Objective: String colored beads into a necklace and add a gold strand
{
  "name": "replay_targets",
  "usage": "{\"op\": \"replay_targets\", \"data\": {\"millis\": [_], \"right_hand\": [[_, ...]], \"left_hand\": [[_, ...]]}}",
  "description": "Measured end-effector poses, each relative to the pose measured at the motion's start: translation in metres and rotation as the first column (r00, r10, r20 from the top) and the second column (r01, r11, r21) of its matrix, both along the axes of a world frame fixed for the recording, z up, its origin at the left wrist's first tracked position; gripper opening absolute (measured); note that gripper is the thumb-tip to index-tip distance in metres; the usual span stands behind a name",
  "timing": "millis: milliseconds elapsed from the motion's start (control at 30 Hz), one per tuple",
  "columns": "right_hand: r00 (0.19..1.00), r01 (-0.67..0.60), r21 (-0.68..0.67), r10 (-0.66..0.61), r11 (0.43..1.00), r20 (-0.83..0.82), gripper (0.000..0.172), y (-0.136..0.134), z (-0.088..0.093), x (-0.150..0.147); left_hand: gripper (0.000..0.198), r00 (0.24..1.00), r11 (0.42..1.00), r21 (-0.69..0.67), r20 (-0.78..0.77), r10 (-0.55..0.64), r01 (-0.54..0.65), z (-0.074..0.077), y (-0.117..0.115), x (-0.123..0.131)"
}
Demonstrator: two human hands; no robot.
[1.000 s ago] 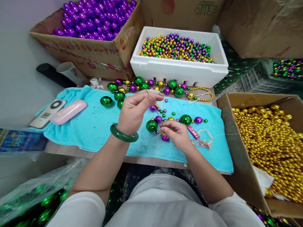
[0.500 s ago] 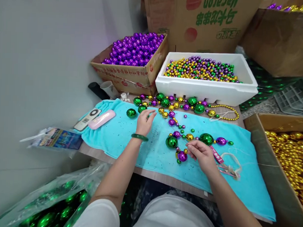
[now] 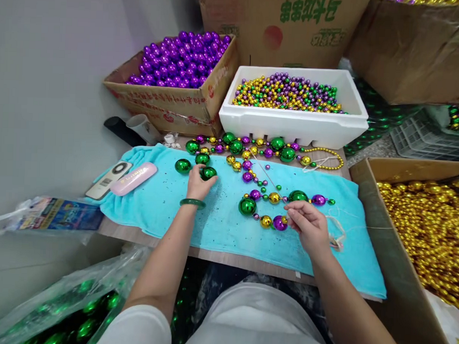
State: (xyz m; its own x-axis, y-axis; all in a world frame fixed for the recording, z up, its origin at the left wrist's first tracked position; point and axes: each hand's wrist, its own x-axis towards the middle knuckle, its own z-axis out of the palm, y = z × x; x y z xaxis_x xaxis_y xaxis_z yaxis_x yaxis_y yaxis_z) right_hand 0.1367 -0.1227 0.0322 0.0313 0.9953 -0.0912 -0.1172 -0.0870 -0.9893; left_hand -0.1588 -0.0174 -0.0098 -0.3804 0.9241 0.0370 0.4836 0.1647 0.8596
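My left hand (image 3: pixel 199 185), with a green bangle (image 3: pixel 193 203) at the wrist, has thumb and fingers around a large shiny green bead (image 3: pixel 209 173). Two more green beads, one at the far left (image 3: pixel 183 166) and one behind the fingers (image 3: pixel 202 159), lie close by. My right hand (image 3: pixel 306 222) is closed in a pinch over the towel. A thin needle (image 3: pixel 265 171) slants up and leftward from its fingertips. Beside those fingertips ends a bead strand (image 3: pixel 247 206) of green, gold and purple, bent in a U on the towel.
A turquoise towel (image 3: pixel 220 227) covers the table. Behind stand a finished-looking bead string (image 3: pixel 277 143), a white foam box (image 3: pixel 291 124) of small beads and a carton (image 3: pixel 171 102) of purple beads. A carton (image 3: pixel 381 237) of gold beads flanks the right; a phone-like device (image 3: pixel 108 180) lies left.
My left hand has closed around a green bead. The strand's lower end has straightened and shifted right beside my right hand. The needle shows more clearly. The camera view has shifted.
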Motion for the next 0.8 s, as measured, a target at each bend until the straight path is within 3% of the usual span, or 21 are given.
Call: {"op": "replay_targets", "data": {"millis": [33, 67, 133, 200, 233, 333, 500, 800], "right_hand": [[1.000, 0.007, 0.015, -0.007, 1.000, 0.005, 0.015, -0.002, 0.003, 0.002], [1.000, 0.008, 0.029, -0.008, 1.000, 0.019, 0.014, -0.003, 0.006, 0.003], [0.998, -0.004, 0.055, 0.001, 0.998, 0.070, 0.013, -0.004, 0.008, 0.004], [0.991, -0.030, 0.066, 0.021, 0.997, 0.129, 0.013, -0.005, 0.005, 0.002], [0.988, -0.045, 0.063, 0.035, 0.997, 0.152, 0.013, -0.005, 0.003, 0.001], [0.981, -0.079, 0.046, 0.069, 0.996, 0.182, 0.016, -0.007, -0.006, -0.004], [0.977, -0.095, 0.031, 0.087, 0.995, 0.192, 0.017, -0.013, -0.012, -0.006], [0.974, -0.091, 0.029, 0.083, 0.995, 0.209, 0.018, -0.013, -0.008, -0.005]], "left_hand": [[0.048, 0.978, 1.000, -0.007, 0.208, -0.013, 0.015, 0.003, -0.003, 0.002], [0.045, 0.903, 0.998, -0.020, 0.427, -0.038, 0.052, 0.008, -0.008, 0.005], [0.040, 0.640, 0.986, -0.022, 0.763, -0.091, 0.167, 0.019, -0.018, 0.011], [0.038, 0.395, 0.963, 0.030, 0.908, -0.139, 0.268, 0.030, -0.029, 0.017], [0.038, 0.311, 0.954, 0.064, 0.937, -0.158, 0.293, 0.034, -0.034, 0.019], [0.042, 0.170, 0.941, 0.143, 0.964, -0.203, 0.308, 0.044, -0.043, 0.025], [0.039, 0.127, 0.938, 0.127, 0.976, -0.175, 0.321, 0.046, -0.045, 0.026], [0.049, 0.338, 0.909, 0.104, 0.906, -0.254, 0.404, 0.046, -0.048, 0.026]]}}
